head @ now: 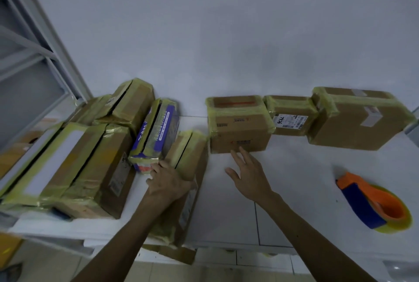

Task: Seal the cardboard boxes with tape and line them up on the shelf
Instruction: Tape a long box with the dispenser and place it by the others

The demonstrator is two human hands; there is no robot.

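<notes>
Here, left hand (169, 183): fingers closed around the near end of a tall taped box (188, 168) standing on the shelf (294, 179).
Right hand (248, 171): fingers spread wide, empty, just before a sealed box (239, 126).
Boxes: all taped shut, contents hidden.
Row: three sealed boxes along the wall.
Tape dispenser (371, 202): lying right, apart.

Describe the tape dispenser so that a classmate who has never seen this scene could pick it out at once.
Start at the white shelf surface and go to its right end, in front of the row of taped cardboard boxes. The tape dispenser lies there alone: orange and blue with a yellow roll, the only thing that is not a box.
</notes>
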